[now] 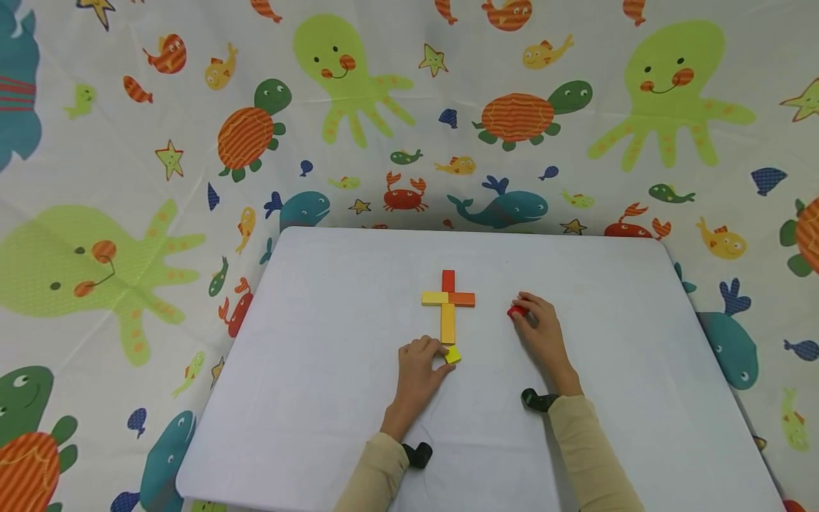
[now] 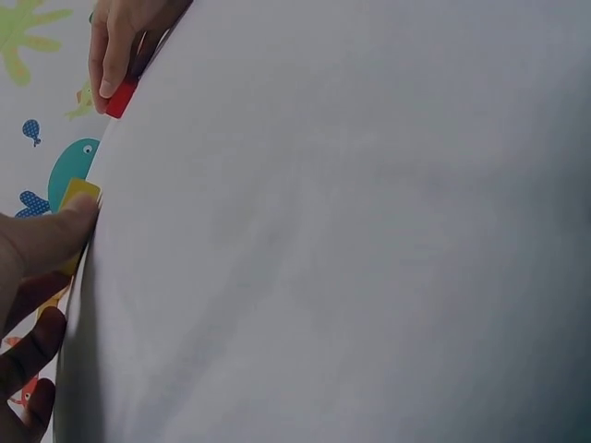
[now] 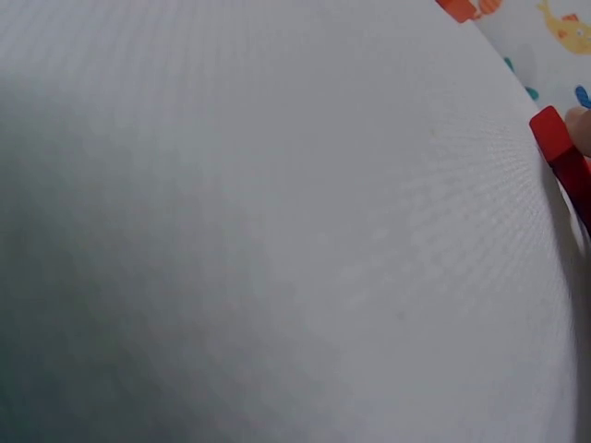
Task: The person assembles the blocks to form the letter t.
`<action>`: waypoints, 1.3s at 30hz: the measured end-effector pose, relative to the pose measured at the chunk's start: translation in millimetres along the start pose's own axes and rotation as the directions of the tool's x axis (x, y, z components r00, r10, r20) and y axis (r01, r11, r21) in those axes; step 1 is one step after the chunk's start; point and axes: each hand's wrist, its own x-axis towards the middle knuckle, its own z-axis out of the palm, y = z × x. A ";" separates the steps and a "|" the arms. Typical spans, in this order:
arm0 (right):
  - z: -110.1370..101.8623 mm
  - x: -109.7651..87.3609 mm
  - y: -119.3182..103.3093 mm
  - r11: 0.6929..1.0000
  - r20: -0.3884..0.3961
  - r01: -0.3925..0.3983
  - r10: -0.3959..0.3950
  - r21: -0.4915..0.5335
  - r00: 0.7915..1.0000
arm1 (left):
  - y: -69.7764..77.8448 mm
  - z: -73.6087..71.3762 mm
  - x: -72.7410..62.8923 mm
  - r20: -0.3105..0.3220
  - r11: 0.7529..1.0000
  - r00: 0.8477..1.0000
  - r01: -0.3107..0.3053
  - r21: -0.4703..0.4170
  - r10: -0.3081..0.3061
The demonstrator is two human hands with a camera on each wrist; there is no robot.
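On the white table, a cross of blocks lies flat in the head view: a red block (image 1: 448, 280) at the top, a yellow block (image 1: 434, 299) on the left, an orange block (image 1: 462, 300) on the right and a longer yellow-orange block (image 1: 448, 324) below. My left hand (image 1: 419, 368) pinches a bright yellow block (image 1: 453, 355) between thumb and fingers, right at the lower end of the cross. Right of the cross, my right hand (image 1: 542, 331) grips a red block (image 1: 517, 311); that block (image 3: 554, 137) also shows at the edge of the right wrist view.
The white tabletop (image 1: 307, 370) has rounded corners. Behind and around it hangs a cloth (image 1: 377, 171) printed with sea animals. Black straps with dark camera mounts (image 1: 419, 455) sit on both wrists.
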 end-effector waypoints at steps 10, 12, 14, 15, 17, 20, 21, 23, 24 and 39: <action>0.0 -0.5 -0.7 1.000 0.028 -0.021 0.022 -0.012 0.999 | 1.7 1.6 0.6 0.006 0.999 0.999 0.037 0.000 -0.037; -0.5 -0.7 -0.8 1.000 0.035 -0.015 0.015 -0.015 0.999 | 2.2 1.6 0.7 0.011 0.999 0.999 0.045 0.004 -0.045; -1.1 -0.6 -0.7 1.000 0.037 0.020 -0.019 -0.018 0.999 | 3.0 1.2 0.7 0.015 0.999 0.999 0.051 0.004 -0.051; -1.6 -0.4 -0.7 0.999 0.037 0.046 -0.045 -0.020 0.998 | 3.4 0.9 0.6 0.015 0.999 0.999 0.050 0.005 -0.050; -3.0 0.1 -0.8 0.995 0.042 0.099 -0.098 -0.030 0.994 | 4.1 0.2 0.9 0.017 0.999 0.999 0.049 0.004 -0.049; -6.0 0.9 -1.5 0.986 0.067 0.158 -0.154 -0.061 0.986 | 4.6 -0.6 1.2 0.021 0.999 0.999 0.046 0.000 -0.046; -7.2 1.2 -1.8 0.984 0.083 0.163 -0.157 -0.074 0.984 | 4.6 -0.8 1.3 0.022 0.999 0.999 0.045 -0.003 -0.045; -9.4 1.7 -2.7 0.981 0.116 0.166 -0.154 -0.100 0.981 | 4.3 -1.1 1.5 0.024 0.999 0.999 0.044 -0.013 -0.044; -10.4 2.0 -3.2 0.980 0.133 0.167 -0.152 -0.112 0.979 | 4.1 -1.3 1.5 0.024 0.999 0.999 0.043 -0.019 -0.043; -17.0 4.1 -2.6 0.947 0.207 0.245 -0.202 -0.209 0.957 | 2.7 -1.9 0.9 0.031 0.997 0.999 0.043 -0.070 -0.041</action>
